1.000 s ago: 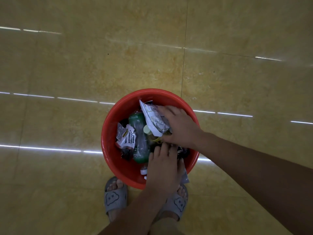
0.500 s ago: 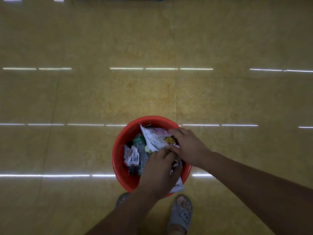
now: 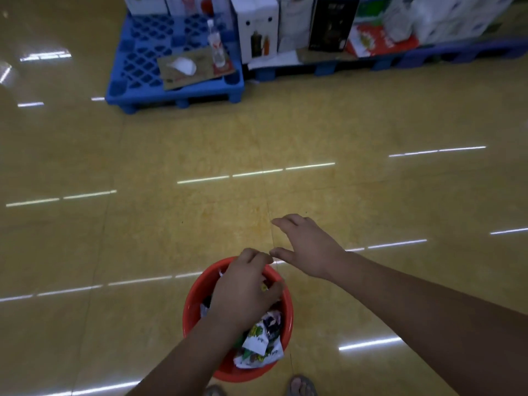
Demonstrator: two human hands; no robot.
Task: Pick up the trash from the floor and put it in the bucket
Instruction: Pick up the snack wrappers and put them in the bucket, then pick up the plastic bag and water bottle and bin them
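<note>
The red bucket [image 3: 189, 310] stands on the yellow tiled floor at the bottom centre of the head view. It is filled with trash [image 3: 258, 347]: crumpled printed wrappers and packets. My left hand [image 3: 243, 290] is over the bucket's far half, fingers loosely curled down onto the trash; nothing is plainly held in it. My right hand [image 3: 308, 247] hangs in the air just beyond the bucket's far right rim, fingers spread and empty. No loose trash shows on the floor near the bucket.
A blue plastic pallet [image 3: 137, 52] lies at the far side, carrying a sheet of cardboard [image 3: 194, 70], a clear bottle [image 3: 215, 44] and stacked boxes [image 3: 257, 27]. More boxed goods run along to the right. My sandalled foot [image 3: 303, 385] is beside the bucket.
My right hand has come up out of the bucket and let go of the white wrapper. The view has tilted up, so the bucket sits lower and the pallet appears.
</note>
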